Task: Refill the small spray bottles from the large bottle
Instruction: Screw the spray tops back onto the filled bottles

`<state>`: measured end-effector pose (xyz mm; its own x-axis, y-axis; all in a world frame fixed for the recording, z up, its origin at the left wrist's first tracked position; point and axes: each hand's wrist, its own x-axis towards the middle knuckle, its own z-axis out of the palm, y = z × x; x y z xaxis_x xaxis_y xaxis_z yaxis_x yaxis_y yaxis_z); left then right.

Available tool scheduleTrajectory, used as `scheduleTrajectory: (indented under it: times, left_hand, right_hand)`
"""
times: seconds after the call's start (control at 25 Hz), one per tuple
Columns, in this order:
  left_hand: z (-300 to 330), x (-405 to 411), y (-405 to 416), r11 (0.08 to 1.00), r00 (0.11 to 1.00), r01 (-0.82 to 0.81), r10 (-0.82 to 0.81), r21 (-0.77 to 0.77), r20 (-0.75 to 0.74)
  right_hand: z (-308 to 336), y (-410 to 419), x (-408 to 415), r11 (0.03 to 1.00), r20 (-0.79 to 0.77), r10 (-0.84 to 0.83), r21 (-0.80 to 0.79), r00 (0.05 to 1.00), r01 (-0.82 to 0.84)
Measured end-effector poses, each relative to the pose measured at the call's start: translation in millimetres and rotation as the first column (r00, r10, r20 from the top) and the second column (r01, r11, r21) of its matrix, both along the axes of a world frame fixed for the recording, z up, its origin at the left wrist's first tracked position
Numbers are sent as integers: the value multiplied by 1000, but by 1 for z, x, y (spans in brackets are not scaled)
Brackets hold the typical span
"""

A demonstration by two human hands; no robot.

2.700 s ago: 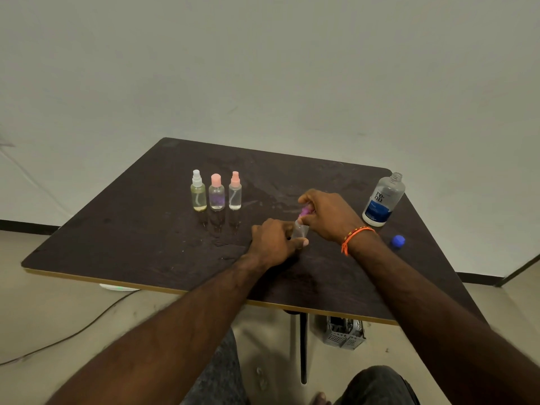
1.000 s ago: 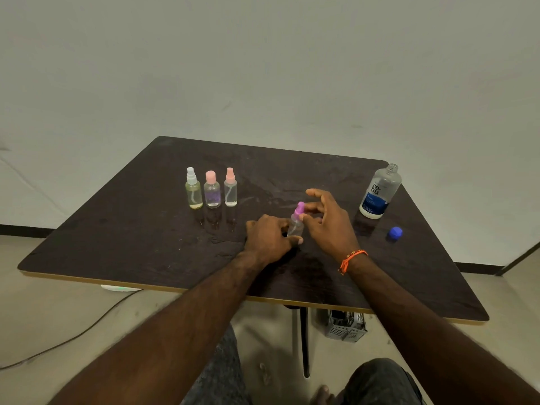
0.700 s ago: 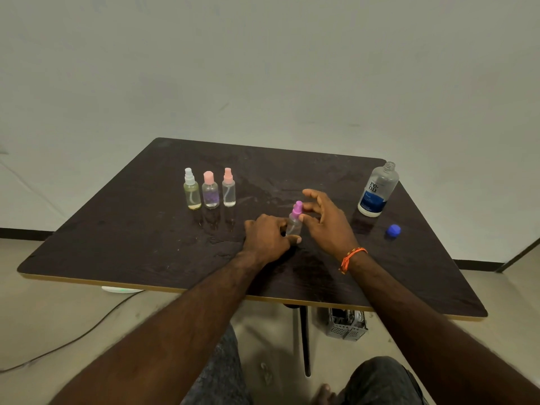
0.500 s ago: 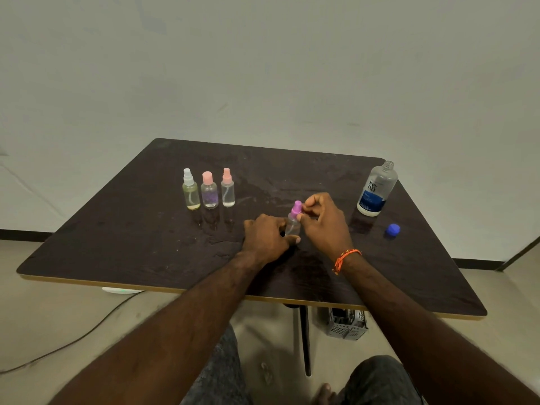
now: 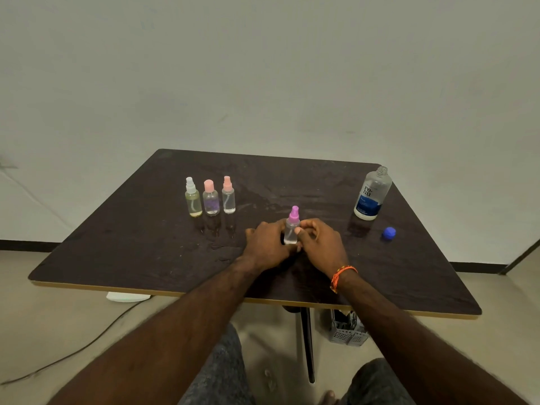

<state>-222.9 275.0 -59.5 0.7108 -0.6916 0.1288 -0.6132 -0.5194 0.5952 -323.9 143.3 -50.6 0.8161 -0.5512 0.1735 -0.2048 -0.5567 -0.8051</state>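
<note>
Far left of my hands I see 3 small spray bottles in a row on the dark table (image 5: 122, 229), all upright: a white-capped bottle (image 5: 193, 197) w/ yellowish liquid, then a pink-capped bottle (image 5: 211, 198) w/ purple tint just beside it, then a 2nd pink-capped clear bottle (image 5: 228, 195). They sit well apart from my left hand, up and to its left.

My left hand (image 5: 267, 244) is curled round the lower body of the purple-capped spray bottle (image 5: 292, 226), gripping it from its left side. Bottle stands upright on the table, cap on, clear liquid inside, right between both hands.

My right hand (image 5: 320, 244) meets it from the other side; thumb tip presses the bottle body and the fingers curl round behind it, so it's holding too. Orange thread band (image 5: 340, 276) on that wrist.

Up and right of the right hand, well apart: the large bottle (image 5: 372, 194), upright, neck uncapped, blue label. Its blue cap (image 5: 389, 232) lies on the table near the bottle's base, further right of my right hand.
</note>
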Motion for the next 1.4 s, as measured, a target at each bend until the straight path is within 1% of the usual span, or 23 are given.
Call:
scheduleTrajectory:
  times: [0.08, 0.12, 0.16, 0.24, 0.32, 0.4, 0.56, 0.68, 0.84, 1.0, 1.08, 1.16, 1.24, 1.32, 1.4]
  left_hand:
    - [4, -8, 4, 997, 997, -66, 68, -38, 43]
    - [6, -12, 7, 993, 993, -105, 107, -56, 38]
    - [7, -14, 10, 987, 990, -138, 139, -78, 11]
    - [7, -13, 18, 976, 979, -187, 175, -114, -106]
    - [5, -4, 26, 966, 959, -216, 182, -144, -218]
    - [4, 6, 31, 962, 947, -219, 169, -164, -272]
    - [7, 26, 35, 959, 952, -249, 217, -137, -216]
    - [6, 44, 34, 960, 951, -252, 224, -119, -213]
    - [9, 56, 30, 962, 948, -257, 233, -88, -216]
    - [-31, 82, 23, 959, 945, -267, 242, -91, -222]
    - [-11, 67, 27, 959, 945, -277, 262, -55, -197]
    - [7, 51, 27, 948, 942, -317, 310, -35, -130]
    - [16, 42, 26, 939, 939, -343, 342, -11, -39]
    - [18, 34, 23, 951, 953, -303, 303, 67, 13]
    - [18, 26, 16, 965, 972, -235, 232, 114, 45]
  right_hand:
    - [1, 3, 3, 1000, 7, -4, 18, 1000, 4]
    - [2, 5, 7, 1000, 13, -8, 24, 1000, 7]
    - [2, 8, 11, 1000, 19, -9, 25, 1000, 9]
    - [1, 13, 23, 999, 22, -8, 35, 1000, 7]
    - [1, 17, 36, 998, 19, 0, 62, 1000, -1]
    - [2, 21, 52, 997, 15, 8, 71, 1000, -9]
    - [12, 31, 87, 989, -24, 100, 108, 995, -97]
    - [15, 36, 114, 978, -32, 184, 101, 982, -180]
    - [11, 40, 142, 975, -11, 203, 98, 979, -201]
    - [8, 41, 152, 972, -24, 225, 80, 974, -222]
    - [5, 41, 153, 971, -35, 220, 108, 975, -215]
    - [4, 40, 147, 969, -43, 199, 158, 979, -190]
    - [2, 35, 135, 974, -47, 165, 165, 985, -155]
    - [2, 25, 117, 984, -50, 130, 125, 990, -123]
    - [4, 11, 95, 993, -58, 102, 70, 993, -98]
